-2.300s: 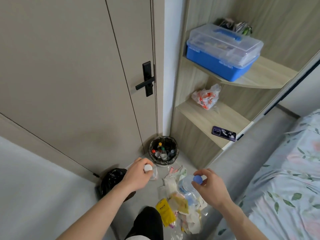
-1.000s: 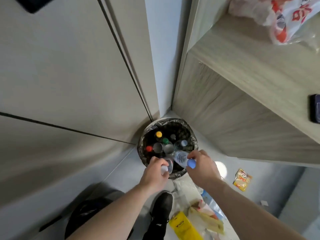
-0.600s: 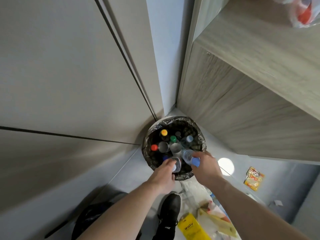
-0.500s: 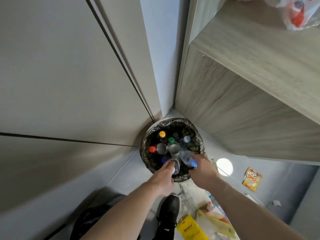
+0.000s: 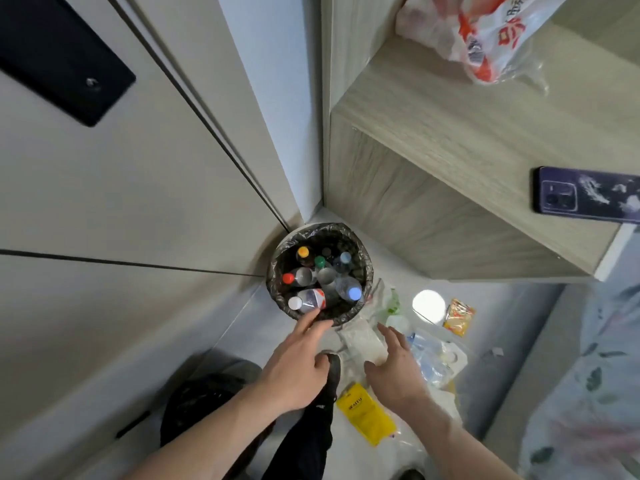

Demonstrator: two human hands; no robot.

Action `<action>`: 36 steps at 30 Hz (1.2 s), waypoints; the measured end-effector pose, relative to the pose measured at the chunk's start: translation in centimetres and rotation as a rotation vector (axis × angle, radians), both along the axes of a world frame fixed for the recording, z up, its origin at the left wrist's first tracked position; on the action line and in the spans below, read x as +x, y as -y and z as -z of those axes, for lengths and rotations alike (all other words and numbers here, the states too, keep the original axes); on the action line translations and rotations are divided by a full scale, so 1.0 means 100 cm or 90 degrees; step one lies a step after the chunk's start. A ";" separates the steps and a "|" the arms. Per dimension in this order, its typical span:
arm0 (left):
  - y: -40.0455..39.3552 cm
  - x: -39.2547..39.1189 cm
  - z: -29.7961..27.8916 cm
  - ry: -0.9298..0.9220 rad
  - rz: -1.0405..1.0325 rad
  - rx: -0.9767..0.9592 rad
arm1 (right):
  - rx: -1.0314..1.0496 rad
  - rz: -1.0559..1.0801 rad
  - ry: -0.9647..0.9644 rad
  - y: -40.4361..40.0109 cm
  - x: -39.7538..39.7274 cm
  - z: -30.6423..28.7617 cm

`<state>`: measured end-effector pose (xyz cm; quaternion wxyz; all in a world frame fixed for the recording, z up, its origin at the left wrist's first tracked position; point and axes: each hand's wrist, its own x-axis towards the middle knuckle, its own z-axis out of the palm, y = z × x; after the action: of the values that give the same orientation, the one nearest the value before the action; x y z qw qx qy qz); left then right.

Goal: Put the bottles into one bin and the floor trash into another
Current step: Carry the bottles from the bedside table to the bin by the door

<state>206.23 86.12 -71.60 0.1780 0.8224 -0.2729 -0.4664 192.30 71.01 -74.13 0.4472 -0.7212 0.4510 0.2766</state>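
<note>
Just beyond my left hand [image 5: 298,362], fingers loose and empty, sits the bottle bin [image 5: 277,271], already stocked. Floor trash [image 5: 363,344] lies under and beside my right hand [image 5: 394,368], also empty and spread, so I judge it nearer.

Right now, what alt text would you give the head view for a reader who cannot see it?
Two open, empty hands, left hand and right hand, hover near a black-lined bin packed with capped bottles in a corner by a door. Floor trash, including a yellow packet and plastic bags, lies below the right hand; a second black bin sits lower left.
</note>
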 end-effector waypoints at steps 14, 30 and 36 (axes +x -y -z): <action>-0.015 -0.079 -0.242 0.073 0.176 0.033 | -0.095 0.022 0.110 -0.028 -0.154 -0.278; -0.005 -0.338 -0.391 0.278 0.408 -0.078 | -0.232 0.042 0.115 -0.074 -0.448 -0.435; 0.035 -0.405 -0.431 0.283 0.559 -0.164 | -0.252 0.194 0.085 -0.088 -0.527 -0.455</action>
<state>165.72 82.66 -28.51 0.0027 0.6810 -0.6794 -0.2732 139.60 79.76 -28.62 0.3622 -0.7351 0.5695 0.0641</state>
